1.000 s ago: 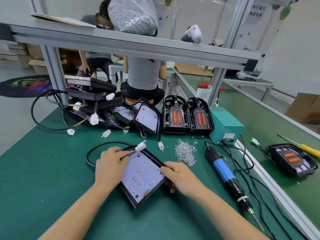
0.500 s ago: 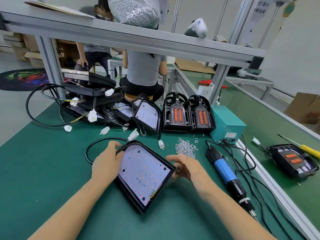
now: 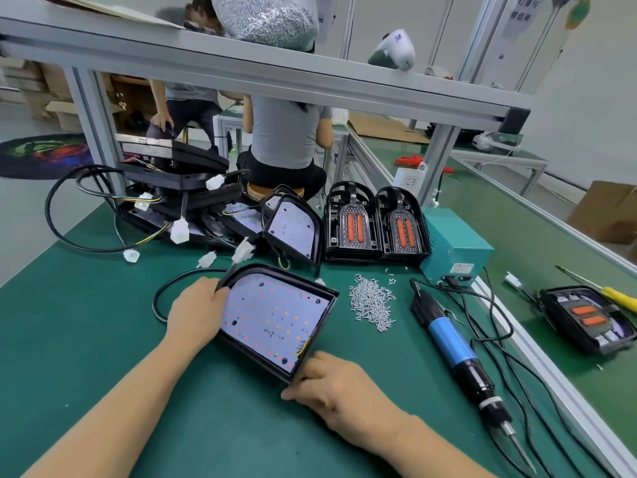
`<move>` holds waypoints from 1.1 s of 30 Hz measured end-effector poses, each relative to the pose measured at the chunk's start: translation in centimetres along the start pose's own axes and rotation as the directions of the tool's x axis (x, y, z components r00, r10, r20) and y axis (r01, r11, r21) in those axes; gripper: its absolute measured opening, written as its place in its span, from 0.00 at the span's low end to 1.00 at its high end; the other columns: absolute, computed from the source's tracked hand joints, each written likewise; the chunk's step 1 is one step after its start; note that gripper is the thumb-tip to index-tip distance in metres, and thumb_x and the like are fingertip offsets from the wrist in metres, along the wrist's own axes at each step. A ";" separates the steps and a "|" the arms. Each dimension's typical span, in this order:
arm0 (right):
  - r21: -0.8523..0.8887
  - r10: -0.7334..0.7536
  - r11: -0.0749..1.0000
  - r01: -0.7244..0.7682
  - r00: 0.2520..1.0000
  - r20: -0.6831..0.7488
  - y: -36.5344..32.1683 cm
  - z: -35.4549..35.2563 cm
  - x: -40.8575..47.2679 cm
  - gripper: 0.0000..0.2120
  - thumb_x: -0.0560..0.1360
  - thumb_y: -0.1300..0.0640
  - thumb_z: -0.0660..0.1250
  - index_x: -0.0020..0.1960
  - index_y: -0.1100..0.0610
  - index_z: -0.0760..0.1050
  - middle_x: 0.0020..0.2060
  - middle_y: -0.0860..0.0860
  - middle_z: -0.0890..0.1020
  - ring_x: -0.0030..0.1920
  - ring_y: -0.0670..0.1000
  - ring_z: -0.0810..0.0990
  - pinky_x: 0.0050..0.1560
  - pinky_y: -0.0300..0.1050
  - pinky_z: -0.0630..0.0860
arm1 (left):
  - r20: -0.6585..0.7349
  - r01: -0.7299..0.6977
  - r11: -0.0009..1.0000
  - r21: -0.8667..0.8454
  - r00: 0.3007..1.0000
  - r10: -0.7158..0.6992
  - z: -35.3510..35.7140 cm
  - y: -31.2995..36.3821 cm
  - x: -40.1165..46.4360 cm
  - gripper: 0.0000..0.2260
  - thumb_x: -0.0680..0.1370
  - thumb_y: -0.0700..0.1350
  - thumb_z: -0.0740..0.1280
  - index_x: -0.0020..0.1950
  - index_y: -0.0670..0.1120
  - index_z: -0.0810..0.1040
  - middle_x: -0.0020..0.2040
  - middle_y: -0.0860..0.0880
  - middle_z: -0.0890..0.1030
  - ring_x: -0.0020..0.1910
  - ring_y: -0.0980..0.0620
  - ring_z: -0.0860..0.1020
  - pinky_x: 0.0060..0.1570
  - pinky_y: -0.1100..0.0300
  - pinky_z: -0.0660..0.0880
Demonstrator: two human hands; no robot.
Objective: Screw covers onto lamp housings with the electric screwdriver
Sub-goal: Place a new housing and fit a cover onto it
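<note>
Lying tilted on the green bench [image 3: 86, 339], one open lamp housing [image 3: 275, 322] with its white LED board facing up, held at two edges. Left hand [image 3: 198, 313]: grip closed on the housing's left rim, thumb curled over the edge by the black cable [image 3: 165, 298]. Right hand [image 3: 339, 391]: fingers curled at the housing's near corner, fingertips hidden beneath it, so the grip there reads as holding the corner. Electric screwdriver [image 3: 455, 350], one, blue-bodied, lying untouched on the bench right of the housing, bit pointing toward the near edge. Loose screws [image 3: 372, 301], one pile (too small and many to count), between housing and screwdriver. Covers [image 3: 377, 224] with orange lenses, two, standing side by side behind the pile; a third lamp unit [image 3: 586, 319] lies beyond the rail at right. Further housings [image 3: 179, 201] with wires, stacked at rear left, number unclear through overlap. One teal box [image 3: 455, 243]. One bag of screws [image 3: 265, 19] on the overhead shelf, top cut off.
</note>
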State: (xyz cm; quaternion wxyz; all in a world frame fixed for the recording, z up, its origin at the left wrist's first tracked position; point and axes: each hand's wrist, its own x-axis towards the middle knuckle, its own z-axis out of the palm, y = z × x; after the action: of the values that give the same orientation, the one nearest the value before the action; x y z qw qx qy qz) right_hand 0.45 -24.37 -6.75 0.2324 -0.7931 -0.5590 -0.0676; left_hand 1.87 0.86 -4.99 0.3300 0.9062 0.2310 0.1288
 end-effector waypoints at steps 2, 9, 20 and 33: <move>-0.019 0.086 0.996 -0.086 0.996 0.011 1.2 -0.4 -0.2 0.07 0.75 0.65 0.68 0.49 0.58 0.85 0.44 0.54 0.83 0.44 0.57 0.81 0.40 0.44 0.78 | 0.002 0.011 1.000 -0.007 1.000 -0.011 0.0 -0.3 -0.1 0.11 0.79 0.42 0.59 0.37 0.42 0.66 0.36 0.42 0.72 0.36 0.45 0.66 0.37 0.54 0.62; -0.225 0.347 0.904 -0.363 0.932 -0.108 6.8 -3.0 -1.9 0.09 0.71 0.69 0.71 0.49 0.61 0.83 0.44 0.57 0.82 0.46 0.60 0.82 0.43 0.47 0.80 | 0.048 0.016 0.999 0.039 0.999 -0.018 0.5 -0.5 -2.1 0.12 0.80 0.44 0.58 0.39 0.38 0.68 0.40 0.41 0.74 0.38 0.42 0.71 0.39 0.53 0.66; -0.209 0.758 0.544 -0.812 0.583 -0.292 13.8 -8.1 10.4 0.37 0.76 0.41 0.67 0.77 0.54 0.57 0.75 0.57 0.63 0.74 0.60 0.60 0.70 0.55 0.62 | 0.146 -0.167 0.985 0.033 0.976 0.161 1.5 0.9 -4.7 0.07 0.78 0.54 0.62 0.52 0.54 0.76 0.46 0.54 0.74 0.45 0.52 0.76 0.45 0.57 0.72; 0.094 0.859 0.372 -0.923 0.304 -0.412 15.2 -7.3 14.4 0.35 0.73 0.49 0.72 0.72 0.59 0.59 0.66 0.60 0.71 0.67 0.61 0.66 0.56 0.55 0.73 | 0.086 -0.188 0.913 -0.362 0.968 0.234 -0.2 -1.0 -3.5 0.22 0.69 0.30 0.68 0.42 0.60 0.74 0.42 0.50 0.76 0.37 0.52 0.72 0.41 0.67 0.69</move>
State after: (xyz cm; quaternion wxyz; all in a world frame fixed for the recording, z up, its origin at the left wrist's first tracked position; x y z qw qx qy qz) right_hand 20.80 -19.31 0.52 0.2731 -0.9522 0.0429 -0.1299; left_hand -1.58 -0.15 -5.82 0.4846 0.8586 0.0834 0.1448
